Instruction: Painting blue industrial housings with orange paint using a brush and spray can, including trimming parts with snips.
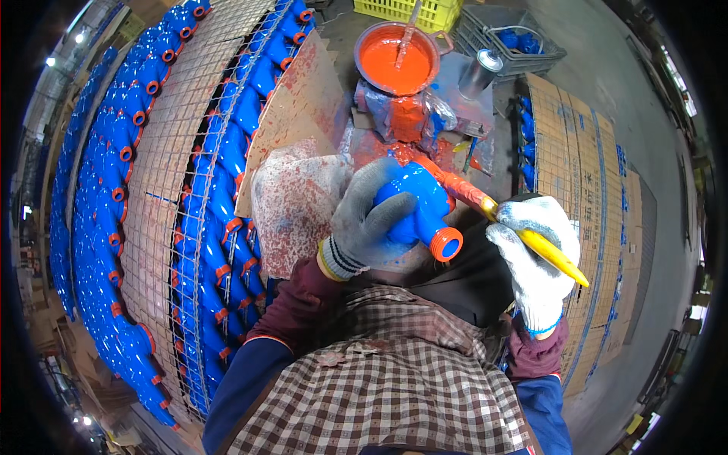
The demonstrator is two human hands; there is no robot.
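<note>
My left hand (pixel 360 220), in a grey paint-stained glove, grips a glossy blue cast pipe fitting (pixel 415 193) in front of my lap. One round end (pixel 446 244) of it has an orange-red rim and faces toward me. In a white glove, my right hand (pixel 540 239) pinches the yellow handle of a paintbrush (pixel 557 259). The brush's orange-coated head slants up and left to the far side of the fitting; whether the bristles touch it is hard to make out. Beyond both hands stands a pot (pixel 434 68) of orange-red paint with a stirring stick (pixel 407 38) in it.
At left, wire mesh panels (pixel 201 129) separate stacked rows of blue fittings (pixel 114 205) with orange rims. Paint-spattered cardboard (pixel 292 106) leans there. A spray can (pixel 480 73) stands beside the pot; behind are a grey crate (pixel 516 38) and yellow crate (pixel 413 9). Cardboard-covered stacks (pixel 580 167) line the right.
</note>
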